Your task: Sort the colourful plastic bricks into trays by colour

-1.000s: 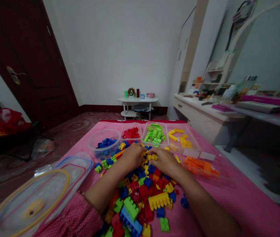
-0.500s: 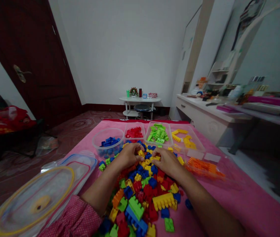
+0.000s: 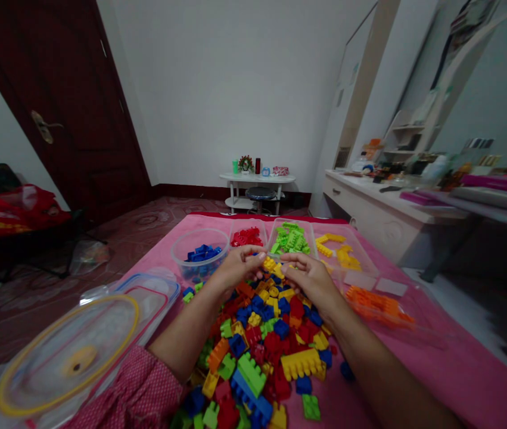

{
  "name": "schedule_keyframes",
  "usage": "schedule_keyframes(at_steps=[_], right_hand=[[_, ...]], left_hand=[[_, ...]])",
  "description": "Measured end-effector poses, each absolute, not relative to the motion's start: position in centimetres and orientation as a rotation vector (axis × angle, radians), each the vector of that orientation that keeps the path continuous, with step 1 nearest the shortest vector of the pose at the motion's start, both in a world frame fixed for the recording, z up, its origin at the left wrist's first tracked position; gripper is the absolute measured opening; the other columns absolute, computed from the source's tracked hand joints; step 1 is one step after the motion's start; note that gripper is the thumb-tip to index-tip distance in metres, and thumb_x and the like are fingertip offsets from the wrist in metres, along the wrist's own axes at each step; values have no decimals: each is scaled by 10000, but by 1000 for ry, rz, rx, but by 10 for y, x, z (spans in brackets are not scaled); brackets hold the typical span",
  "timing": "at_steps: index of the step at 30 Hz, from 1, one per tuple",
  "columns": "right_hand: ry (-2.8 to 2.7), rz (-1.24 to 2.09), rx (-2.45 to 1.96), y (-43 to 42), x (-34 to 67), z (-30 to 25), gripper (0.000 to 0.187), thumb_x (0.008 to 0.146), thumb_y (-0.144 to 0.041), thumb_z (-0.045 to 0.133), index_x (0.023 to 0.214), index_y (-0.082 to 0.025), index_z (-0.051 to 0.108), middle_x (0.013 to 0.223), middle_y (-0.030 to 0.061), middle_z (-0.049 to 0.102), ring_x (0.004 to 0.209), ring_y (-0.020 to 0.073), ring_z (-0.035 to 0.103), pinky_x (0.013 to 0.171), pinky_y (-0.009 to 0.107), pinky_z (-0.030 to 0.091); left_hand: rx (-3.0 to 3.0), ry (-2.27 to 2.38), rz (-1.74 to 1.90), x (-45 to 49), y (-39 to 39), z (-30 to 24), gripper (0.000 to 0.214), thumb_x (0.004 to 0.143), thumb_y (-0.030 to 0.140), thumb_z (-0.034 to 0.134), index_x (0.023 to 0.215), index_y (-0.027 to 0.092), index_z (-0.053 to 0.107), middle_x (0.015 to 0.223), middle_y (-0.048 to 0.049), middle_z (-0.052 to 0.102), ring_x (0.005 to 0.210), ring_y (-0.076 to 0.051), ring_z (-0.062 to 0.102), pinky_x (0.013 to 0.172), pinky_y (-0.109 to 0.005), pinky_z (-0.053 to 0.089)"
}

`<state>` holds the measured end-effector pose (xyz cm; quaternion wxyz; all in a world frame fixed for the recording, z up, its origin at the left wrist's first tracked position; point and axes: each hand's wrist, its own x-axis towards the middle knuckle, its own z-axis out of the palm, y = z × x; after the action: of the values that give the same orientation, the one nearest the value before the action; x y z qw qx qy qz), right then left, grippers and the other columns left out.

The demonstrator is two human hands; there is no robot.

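A heap of mixed coloured building blocks point(image 3: 264, 339) lies on the pink cloth point(image 3: 418, 369). My left hand point(image 3: 238, 269) and my right hand point(image 3: 310, 279) are raised just above the heap's far end, fingers curled toward each other. Small yellow blocks point(image 3: 272, 266) sit between the fingertips; I cannot tell which hand grips them. Behind the hands stand a round tub of blue blocks point(image 3: 199, 256), a tray of red blocks point(image 3: 246, 236), a tray of green blocks point(image 3: 291, 238) and a tray of yellow blocks point(image 3: 340, 253).
Orange blocks point(image 3: 376, 304) lie in a clear container at the right. Clear lids point(image 3: 78, 348) are stacked at the left front. A white desk point(image 3: 382, 208) runs along the right wall, a small white table point(image 3: 257, 182) stands at the back, a dark door point(image 3: 61, 113) at left.
Both hands have lifted off the heap and drawn slightly apart, with yellow blocks now between the fingertips. The view has shifted a little to the left.
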<state>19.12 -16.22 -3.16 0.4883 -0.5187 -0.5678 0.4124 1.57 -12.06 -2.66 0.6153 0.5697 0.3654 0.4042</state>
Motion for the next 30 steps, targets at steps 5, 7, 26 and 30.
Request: schedule_keyframes(at_steps=[5,7,26,30], right_hand=[[-1390,1070,-1250,-167,187,-25,374,731,-345,597,1056,-160,623,683,-5,599,536,111,511,499,228,411],[-1464,1007,-1205,-168,186,-25,333,734,-315,600,1024,-159,642,786,24,638,646,133,565,601,257,460],[-1438,899,-1151,-165,200,-9,354,696,-324,651,999,-156,579,665,-24,557,504,113,580,482,234,497],[-1276,566,-1292,-149,253,-5,464,691,-365,647,1093,-145,574,761,44,638,614,166,632,565,291,532]], left_hand=[[1230,708,855,16,-124,-26,531,707,416,695,1120,119,544,702,-29,630,510,-51,539,494,-150,405],[1230,716,843,15,-124,-26,540,712,416,692,1137,121,537,694,-30,630,507,-52,538,490,-148,400],[1734,970,1122,18,-150,15,424,732,411,648,1034,117,606,723,-25,622,603,-100,540,524,-192,399],[1762,622,1000,11,-206,59,289,788,375,603,977,160,643,891,-49,658,770,-138,595,631,-222,460]])
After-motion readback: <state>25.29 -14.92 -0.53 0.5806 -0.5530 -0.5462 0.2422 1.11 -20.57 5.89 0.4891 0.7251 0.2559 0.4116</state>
